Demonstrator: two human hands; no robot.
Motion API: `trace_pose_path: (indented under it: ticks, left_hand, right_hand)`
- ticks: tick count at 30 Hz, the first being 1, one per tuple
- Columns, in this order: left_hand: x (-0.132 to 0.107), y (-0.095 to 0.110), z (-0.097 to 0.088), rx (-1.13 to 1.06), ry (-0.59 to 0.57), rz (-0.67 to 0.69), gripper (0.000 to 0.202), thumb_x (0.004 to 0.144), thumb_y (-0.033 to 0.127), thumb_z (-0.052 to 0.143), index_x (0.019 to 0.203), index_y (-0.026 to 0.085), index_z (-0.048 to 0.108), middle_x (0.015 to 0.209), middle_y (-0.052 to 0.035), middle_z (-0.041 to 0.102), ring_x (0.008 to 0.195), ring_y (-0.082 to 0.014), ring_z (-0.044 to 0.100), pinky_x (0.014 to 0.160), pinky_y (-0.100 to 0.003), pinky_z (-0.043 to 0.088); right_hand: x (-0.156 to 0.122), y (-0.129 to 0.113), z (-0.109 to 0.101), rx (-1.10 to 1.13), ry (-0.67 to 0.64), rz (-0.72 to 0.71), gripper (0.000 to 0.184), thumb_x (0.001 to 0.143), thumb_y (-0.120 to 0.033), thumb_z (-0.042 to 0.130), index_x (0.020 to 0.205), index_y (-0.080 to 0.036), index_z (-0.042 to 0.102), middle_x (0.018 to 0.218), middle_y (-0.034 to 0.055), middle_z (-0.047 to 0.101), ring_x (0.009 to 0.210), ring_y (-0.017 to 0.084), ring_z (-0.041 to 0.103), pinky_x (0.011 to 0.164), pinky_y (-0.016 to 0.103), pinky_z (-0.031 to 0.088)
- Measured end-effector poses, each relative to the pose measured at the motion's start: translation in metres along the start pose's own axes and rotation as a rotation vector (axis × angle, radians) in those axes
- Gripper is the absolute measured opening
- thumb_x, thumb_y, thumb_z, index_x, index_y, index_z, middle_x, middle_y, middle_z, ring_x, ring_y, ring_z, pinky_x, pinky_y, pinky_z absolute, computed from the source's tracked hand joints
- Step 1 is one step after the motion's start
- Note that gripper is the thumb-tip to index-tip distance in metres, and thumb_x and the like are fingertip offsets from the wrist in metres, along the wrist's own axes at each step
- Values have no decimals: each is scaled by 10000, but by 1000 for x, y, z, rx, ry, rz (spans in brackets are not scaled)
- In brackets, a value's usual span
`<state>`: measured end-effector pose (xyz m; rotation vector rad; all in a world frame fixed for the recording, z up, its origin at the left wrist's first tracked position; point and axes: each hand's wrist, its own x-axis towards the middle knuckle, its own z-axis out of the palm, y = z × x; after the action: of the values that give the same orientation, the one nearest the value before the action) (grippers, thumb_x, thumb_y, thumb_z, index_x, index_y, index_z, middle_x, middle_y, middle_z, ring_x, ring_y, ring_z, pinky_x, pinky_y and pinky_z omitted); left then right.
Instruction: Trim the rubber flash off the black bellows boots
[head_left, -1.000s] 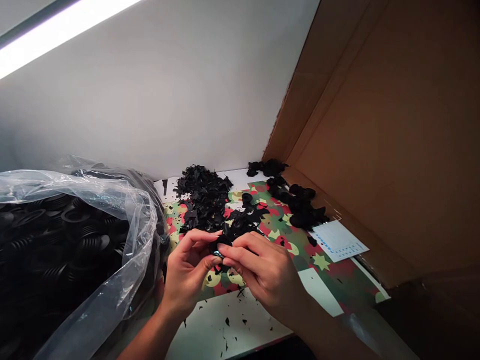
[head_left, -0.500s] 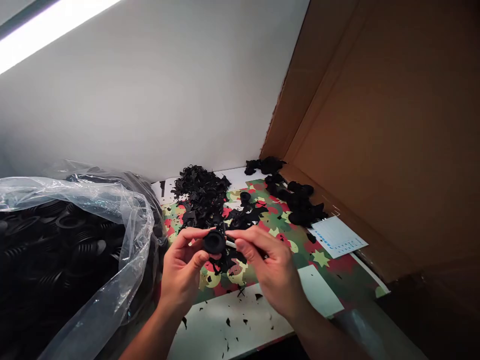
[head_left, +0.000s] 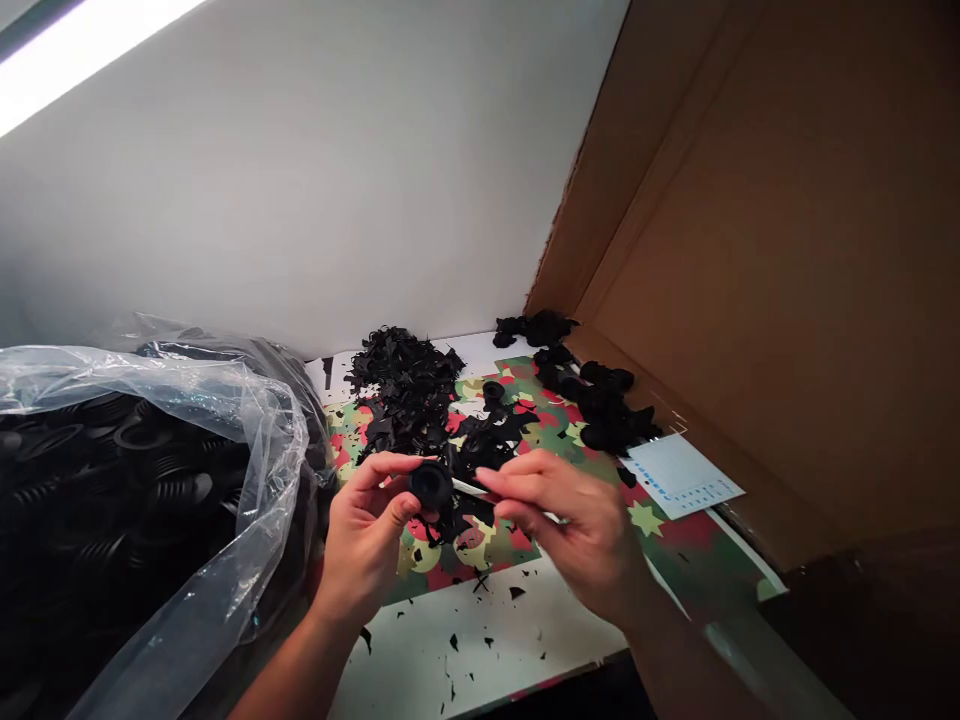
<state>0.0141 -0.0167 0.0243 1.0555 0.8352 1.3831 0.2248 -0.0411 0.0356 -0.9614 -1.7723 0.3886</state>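
My left hand (head_left: 367, 545) pinches a round black rubber part (head_left: 431, 487) between thumb and fingers. The part is cup-shaped, with its hollow turned toward me. Just to its right, my right hand (head_left: 566, 515) has its fingers closed around a thin, pale, stick-like tool (head_left: 471, 489). The tool's tip lies close beside the rubber part; whether they touch I cannot tell. Black rubber scraps (head_left: 409, 385) are heaped on the camouflage-patterned sheet (head_left: 517, 545) beyond my hands. Another small round black part (head_left: 493, 393) sits among them.
A clear plastic bag (head_left: 277, 440) full of ribbed black rubber parts (head_left: 97, 490) stands at the left. Black clumps (head_left: 600, 400) line the cardboard wall (head_left: 787, 300) on the right, near a white card (head_left: 686, 475). Small black bits lie on the white board (head_left: 427, 640) in front.
My right hand has drawn away to the right from the rubber part, with the pale tool still in its fingers. The left hand keeps its hold, the part slightly turned.
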Motion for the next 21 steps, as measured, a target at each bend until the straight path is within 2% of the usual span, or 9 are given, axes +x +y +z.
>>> trace_pose_path:
  ticks: [4,7,10,16,21]
  left_hand:
    - [0,0,-2,39,-3,3,334,703,386,911,948,181,814,842,-70,766,678,-160,695,599,-227,585]
    - [1,-1,-4,15,-19,4,425,628,404,952,970,188,821,804,-51,737,674,-154,671,597,-221,572]
    - [0,-2,-6,23,-4,3,453,562,333,988,961,198,823,815,-45,726,694,-149,648,584,-204,552]
    - [-1,2,-3,92,1,6,390,624,274,950,989,200,834,841,-59,708,672,-138,612,545,-201,544]
    - [-1,3,-1,113,-11,10,384,635,276,944,999,206,841,874,-58,697,677,-134,603,562,-205,546]
  right_hand:
    - [5,-6,14,58,-51,-91,261,1029,-286,591,1230,-270,757,903,39,717,743,132,674,659,247,588]
    - [4,-3,20,68,-47,-107,264,1025,-250,595,1237,-258,752,910,39,711,746,123,669,664,235,584]
    - [3,-2,21,76,-48,-93,263,1022,-250,599,1235,-265,753,908,37,708,729,121,665,650,233,582]
    - [4,-3,19,145,-63,-52,248,1025,-271,594,1203,-273,766,892,35,707,702,119,661,604,223,576]
    - [6,-3,17,63,-51,-122,238,1029,-247,585,1181,-243,770,875,37,701,746,126,661,649,231,572]
